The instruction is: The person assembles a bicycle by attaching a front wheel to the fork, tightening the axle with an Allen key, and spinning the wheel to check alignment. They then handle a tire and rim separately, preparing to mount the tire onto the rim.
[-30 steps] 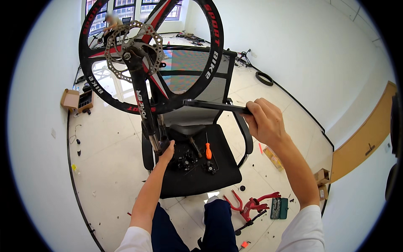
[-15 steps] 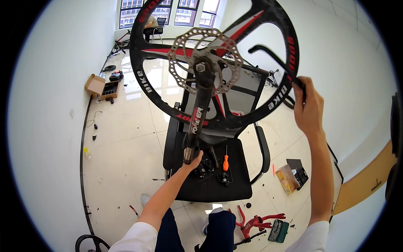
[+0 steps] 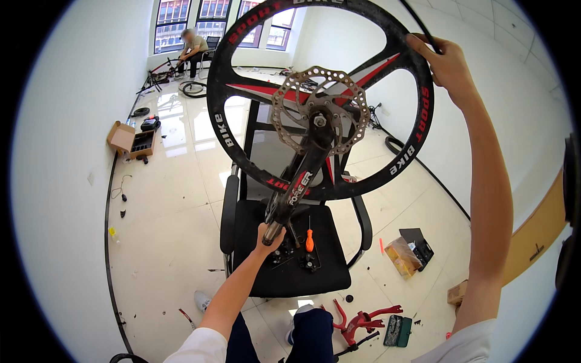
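A black bicycle fork [image 3: 298, 184] carries a black, red and white spoked wheel [image 3: 345, 192] with a perforated brake disc [image 3: 283, 128] at its hub. My left hand [image 3: 270, 237] is closed round the fork's lower end, above the chair seat. Up at the wheel's right rim is my right hand [image 3: 445, 63], its fingers closed on a black bent rod [image 3: 419, 19] that runs out of the picture at the top. The thumb side of that hand meets the rim; whether it also grips it I cannot tell.
On the black armchair [image 3: 321, 281] lie an orange-handled screwdriver [image 3: 310, 242] and small black parts [image 3: 310, 263]. A red frame piece [image 3: 361, 323], a green case [image 3: 397, 331] and an open cardboard box [image 3: 123, 138] rest on the floor. Another person [image 3: 195, 47] sits near the windows.
My right hand has risen with the bent rod from the rim's lower right to its upper right. The wheel and fork have shifted right and slightly down in view; the room's view has shifted too.
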`<state>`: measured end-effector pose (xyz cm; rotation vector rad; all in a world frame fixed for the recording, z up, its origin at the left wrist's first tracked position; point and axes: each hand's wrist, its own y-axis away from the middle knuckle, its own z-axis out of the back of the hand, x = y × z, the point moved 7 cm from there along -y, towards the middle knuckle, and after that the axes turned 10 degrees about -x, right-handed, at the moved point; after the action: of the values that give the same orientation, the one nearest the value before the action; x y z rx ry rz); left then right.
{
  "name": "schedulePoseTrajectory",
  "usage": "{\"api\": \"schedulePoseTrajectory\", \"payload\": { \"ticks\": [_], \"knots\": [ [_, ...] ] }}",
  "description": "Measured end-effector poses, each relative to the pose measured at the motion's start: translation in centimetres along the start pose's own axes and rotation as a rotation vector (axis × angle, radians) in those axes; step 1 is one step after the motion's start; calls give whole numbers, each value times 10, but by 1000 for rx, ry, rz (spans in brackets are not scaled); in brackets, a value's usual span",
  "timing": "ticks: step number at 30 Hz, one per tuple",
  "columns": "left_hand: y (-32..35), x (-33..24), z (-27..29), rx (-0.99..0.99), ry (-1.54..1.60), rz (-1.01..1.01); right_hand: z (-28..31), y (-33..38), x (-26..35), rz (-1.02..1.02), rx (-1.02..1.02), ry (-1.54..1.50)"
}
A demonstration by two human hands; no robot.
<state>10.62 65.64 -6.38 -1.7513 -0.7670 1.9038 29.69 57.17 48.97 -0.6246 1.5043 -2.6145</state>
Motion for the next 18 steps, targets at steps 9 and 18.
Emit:
{"api": "schedulePoseTrajectory", "payload": {
  "ticks": [9, 18],
  "knots": [
    [3, -4, -17, 1, 19, -27, 16, -4, -28, 88, 31, 246],
    [7, 49, 7, -38, -248, 318, -86, 594, -101, -1223, 270, -359]
  ]
}}
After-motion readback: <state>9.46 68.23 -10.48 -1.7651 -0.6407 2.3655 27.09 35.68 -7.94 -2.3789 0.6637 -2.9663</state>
